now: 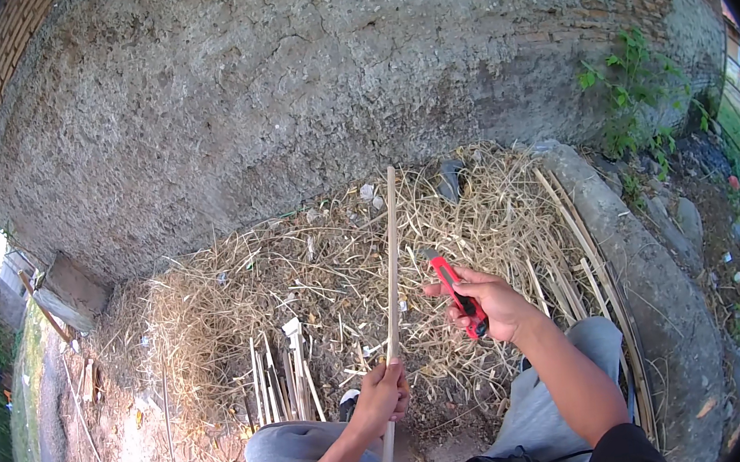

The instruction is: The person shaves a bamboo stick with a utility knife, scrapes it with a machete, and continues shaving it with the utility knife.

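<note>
My left hand [383, 394] is wrapped round a long pale strip, which looks like split bamboo or cane [393, 269]. The strip stands nearly upright in the view, its lower end passing between my legs and its upper end reaching toward the wall. To the right of it, my right hand [493, 303] grips a red utility knife [458, 296] with black parts. The knife points up and to the left, its tip apart from the strip. Below both hands are my knees in grey trousers [293, 454].
Shavings [208, 331] cover the ground ahead. Short strips [289, 382] stand by my left knee; longer strips [585, 238] lie at the right along a concrete edge [634, 265]. A rough wall [327, 90] rises behind, with a green plant [637, 91] at the right.
</note>
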`<state>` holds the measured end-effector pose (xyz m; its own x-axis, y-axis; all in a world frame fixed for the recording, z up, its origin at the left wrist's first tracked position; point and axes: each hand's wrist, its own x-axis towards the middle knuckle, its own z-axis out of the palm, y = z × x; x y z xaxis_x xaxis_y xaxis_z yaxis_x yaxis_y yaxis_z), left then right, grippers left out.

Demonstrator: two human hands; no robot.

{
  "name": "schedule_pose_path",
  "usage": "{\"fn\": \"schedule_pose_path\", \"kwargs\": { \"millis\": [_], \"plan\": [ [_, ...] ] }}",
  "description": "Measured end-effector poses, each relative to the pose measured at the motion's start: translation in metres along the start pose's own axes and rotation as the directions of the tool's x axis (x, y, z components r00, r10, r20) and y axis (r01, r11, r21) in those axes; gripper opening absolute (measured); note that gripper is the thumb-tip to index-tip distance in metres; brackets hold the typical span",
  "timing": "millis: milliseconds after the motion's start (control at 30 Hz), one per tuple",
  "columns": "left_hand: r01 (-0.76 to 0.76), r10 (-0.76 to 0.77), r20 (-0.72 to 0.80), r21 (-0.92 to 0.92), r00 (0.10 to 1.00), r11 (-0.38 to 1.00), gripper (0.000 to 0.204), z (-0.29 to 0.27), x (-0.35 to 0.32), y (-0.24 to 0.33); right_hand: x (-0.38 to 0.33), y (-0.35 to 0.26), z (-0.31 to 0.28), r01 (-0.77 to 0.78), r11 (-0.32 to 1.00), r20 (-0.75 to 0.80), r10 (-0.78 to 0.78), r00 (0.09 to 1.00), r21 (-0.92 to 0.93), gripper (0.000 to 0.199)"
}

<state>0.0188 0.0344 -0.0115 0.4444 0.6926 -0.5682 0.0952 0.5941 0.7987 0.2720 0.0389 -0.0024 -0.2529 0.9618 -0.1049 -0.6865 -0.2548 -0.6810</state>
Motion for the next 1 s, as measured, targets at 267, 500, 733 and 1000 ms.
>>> {"fn": "schedule_pose_path", "kwargs": {
  "millis": [267,500,733,1000],
  "plan": [
    [0.011,-0.011,-0.002,-0.002,1.0,1.0,0.027,-0.002,0.001,-0.003,-0.007,-0.008,0.019,0.089,0.982,0.052,-0.082,0.995,-0.167,0.067],
    [0.009,-0.009,0.002,0.01,1.0,1.0,0.028,-0.001,0.001,-0.004,-0.007,-0.013,0.019,0.13,0.972,0.095,-0.113,0.989,-0.198,0.059],
    [0.007,-0.005,-0.032,0.044,0.999,0.999,0.029,0.002,0.0,-0.004,-0.01,-0.013,0.024,0.153,0.95,0.13,-0.121,0.984,-0.272,0.059],
    [0.035,-0.035,0.001,0.062,0.999,0.997,0.033,0.002,-0.001,-0.006,-0.007,-0.007,0.016,0.12,0.977,0.011,-0.119,0.993,-0.179,0.034]
  ]
}}
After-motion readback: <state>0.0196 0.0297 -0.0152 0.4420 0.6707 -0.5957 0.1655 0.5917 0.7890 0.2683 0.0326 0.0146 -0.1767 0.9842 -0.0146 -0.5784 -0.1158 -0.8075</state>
